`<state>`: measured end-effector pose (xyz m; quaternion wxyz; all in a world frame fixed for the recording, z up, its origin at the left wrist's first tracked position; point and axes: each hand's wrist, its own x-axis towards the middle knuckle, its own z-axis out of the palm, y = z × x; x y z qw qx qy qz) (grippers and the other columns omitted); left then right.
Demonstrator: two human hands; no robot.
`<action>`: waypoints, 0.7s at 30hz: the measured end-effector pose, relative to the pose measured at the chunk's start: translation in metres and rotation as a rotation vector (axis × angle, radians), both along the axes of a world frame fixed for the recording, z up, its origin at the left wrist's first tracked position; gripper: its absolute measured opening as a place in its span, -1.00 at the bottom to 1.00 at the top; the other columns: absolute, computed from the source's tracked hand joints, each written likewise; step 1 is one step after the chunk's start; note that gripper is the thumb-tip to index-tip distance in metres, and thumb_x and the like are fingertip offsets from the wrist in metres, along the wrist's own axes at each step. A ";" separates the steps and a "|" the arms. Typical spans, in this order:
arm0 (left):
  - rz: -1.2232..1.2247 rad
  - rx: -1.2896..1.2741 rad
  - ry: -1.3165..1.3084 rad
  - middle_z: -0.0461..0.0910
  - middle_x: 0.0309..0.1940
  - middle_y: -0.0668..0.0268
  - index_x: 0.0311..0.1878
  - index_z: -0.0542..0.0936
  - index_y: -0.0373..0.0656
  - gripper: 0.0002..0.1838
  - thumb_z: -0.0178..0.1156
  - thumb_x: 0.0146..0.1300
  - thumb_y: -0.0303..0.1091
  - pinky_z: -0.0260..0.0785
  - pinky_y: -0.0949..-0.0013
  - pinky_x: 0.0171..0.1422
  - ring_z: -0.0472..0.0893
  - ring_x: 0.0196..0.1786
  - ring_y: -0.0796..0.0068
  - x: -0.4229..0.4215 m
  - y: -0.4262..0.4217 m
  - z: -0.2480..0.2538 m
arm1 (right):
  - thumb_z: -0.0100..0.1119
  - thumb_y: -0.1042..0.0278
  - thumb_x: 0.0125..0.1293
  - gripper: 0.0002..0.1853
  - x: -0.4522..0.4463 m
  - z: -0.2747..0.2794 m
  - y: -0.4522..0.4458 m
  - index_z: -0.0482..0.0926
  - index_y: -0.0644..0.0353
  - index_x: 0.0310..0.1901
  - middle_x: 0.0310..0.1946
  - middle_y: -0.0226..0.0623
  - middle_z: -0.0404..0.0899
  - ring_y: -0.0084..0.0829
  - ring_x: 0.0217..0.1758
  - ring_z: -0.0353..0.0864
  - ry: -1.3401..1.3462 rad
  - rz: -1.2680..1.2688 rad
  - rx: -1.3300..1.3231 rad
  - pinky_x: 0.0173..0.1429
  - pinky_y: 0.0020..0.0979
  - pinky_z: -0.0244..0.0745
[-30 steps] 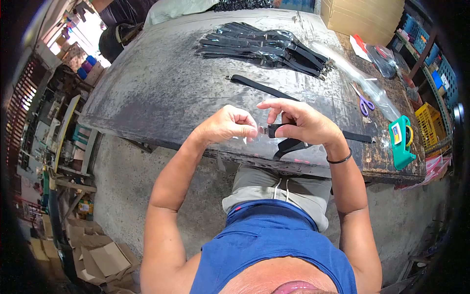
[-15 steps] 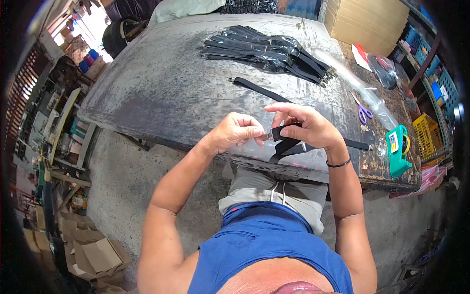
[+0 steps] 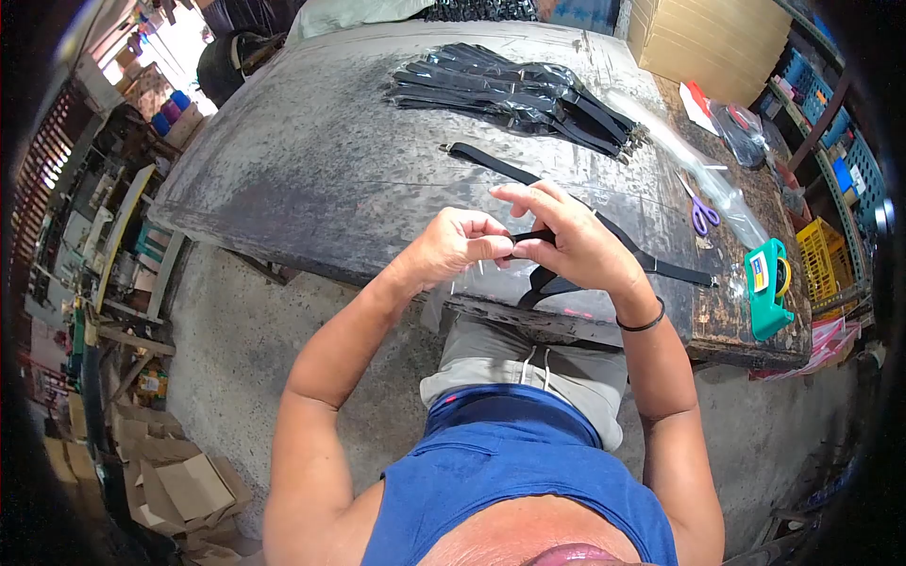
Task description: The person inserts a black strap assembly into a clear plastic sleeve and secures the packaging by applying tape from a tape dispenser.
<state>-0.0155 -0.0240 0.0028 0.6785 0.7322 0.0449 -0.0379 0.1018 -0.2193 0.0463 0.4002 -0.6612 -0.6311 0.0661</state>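
Observation:
Near the table's front edge, my left hand (image 3: 460, 247) and my right hand (image 3: 576, 243) meet at the end of a black strap (image 3: 540, 285). Thumb and fingers of each hand pinch that end, and the fingertips hide its clip. Part of the strap hangs below my right hand, and black strap (image 3: 681, 274) also runs out to the right of it. Beyond my hands, another black length with a metal clip (image 3: 481, 158) lies on the table. Farther back is a pile of black straps in clear plastic (image 3: 510, 94).
On the worn table (image 3: 311, 160), purple scissors (image 3: 700, 212), a green tape dispenser (image 3: 769, 291) and long clear plastic (image 3: 727, 193) lie to the right. A cardboard box (image 3: 713, 47) stands at the back right. A yellow crate (image 3: 823, 257) is beyond the right edge.
My left hand has moved right to the strap end and closed on it. My right hand has turned and come closer to it, and the metal clip is now hidden.

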 end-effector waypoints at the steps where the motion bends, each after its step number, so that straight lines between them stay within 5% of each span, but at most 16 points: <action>1: 0.013 -0.037 -0.061 0.73 -0.34 0.39 -0.13 0.70 -0.20 -0.76 0.38 0.30 -0.22 0.37 0.60 -0.29 0.56 -0.38 0.74 0.000 0.001 -0.003 | 0.33 0.60 0.12 -0.25 0.001 -0.003 0.001 0.41 0.01 0.40 -0.09 -0.20 0.51 -0.25 0.00 0.55 0.003 0.001 0.000 0.09 -0.30 0.49; 3: 0.031 -0.078 -0.119 0.72 -0.36 0.39 -0.14 0.70 -0.20 -0.78 0.38 0.31 -0.24 0.35 0.61 -0.28 0.57 -0.35 0.73 -0.003 0.005 -0.002 | 0.31 0.52 0.24 -0.31 0.006 -0.008 0.001 0.38 0.02 0.42 -0.17 -0.22 0.53 -0.35 -0.13 0.57 0.197 0.038 -0.036 -0.01 -0.34 0.50; 5: 0.053 -0.058 -0.059 0.72 -0.27 0.30 -0.15 0.69 -0.28 -0.79 0.36 0.31 -0.32 0.49 0.43 0.03 0.67 -0.18 0.55 -0.009 0.013 0.008 | 0.28 0.45 0.35 -0.36 0.014 -0.012 -0.005 0.34 0.04 0.46 -0.31 -0.34 0.53 -0.50 -0.29 0.50 0.372 0.050 -0.149 -0.15 -0.41 0.47; 7: 0.055 -0.070 -0.085 0.72 -0.27 0.32 -0.14 0.70 -0.28 -0.79 0.37 0.31 -0.31 0.49 0.44 0.01 0.66 -0.20 0.57 -0.011 0.022 0.003 | 0.24 0.46 0.38 -0.35 0.024 -0.023 -0.008 0.30 0.06 0.49 -0.41 -0.46 0.49 -0.61 -0.35 0.41 0.559 0.060 -0.296 -0.24 -0.47 0.40; 11: 0.019 0.069 -0.037 0.70 -0.29 0.37 -0.12 0.69 -0.28 -0.78 0.35 0.33 -0.30 0.46 0.51 -0.06 0.62 -0.20 0.64 -0.014 0.029 -0.003 | 0.22 0.53 0.34 -0.34 0.015 -0.046 0.007 0.33 0.08 0.47 -0.45 -0.50 0.47 -0.62 -0.40 0.38 0.437 0.107 -0.109 -0.24 -0.49 0.39; 16: -0.030 0.128 0.062 0.68 -0.29 0.41 -0.11 0.70 -0.28 -0.79 0.35 0.34 -0.31 0.43 0.52 -0.09 0.59 -0.21 0.68 -0.017 0.033 -0.002 | 0.25 0.47 0.35 -0.39 0.000 -0.041 0.021 0.37 0.05 0.43 -0.43 -0.23 0.59 -0.43 -0.39 0.51 0.325 0.085 -0.151 -0.19 -0.33 0.45; 21: -0.038 0.068 0.056 0.68 -0.28 0.45 -0.09 0.70 -0.28 -0.79 0.33 0.36 -0.32 0.41 0.54 -0.12 0.57 -0.22 0.71 -0.023 0.038 -0.004 | 0.14 0.38 0.46 -0.47 0.005 -0.051 0.016 0.37 0.05 0.43 -0.48 -0.39 0.40 -0.55 -0.39 0.37 0.418 0.031 -0.183 -0.24 -0.40 0.38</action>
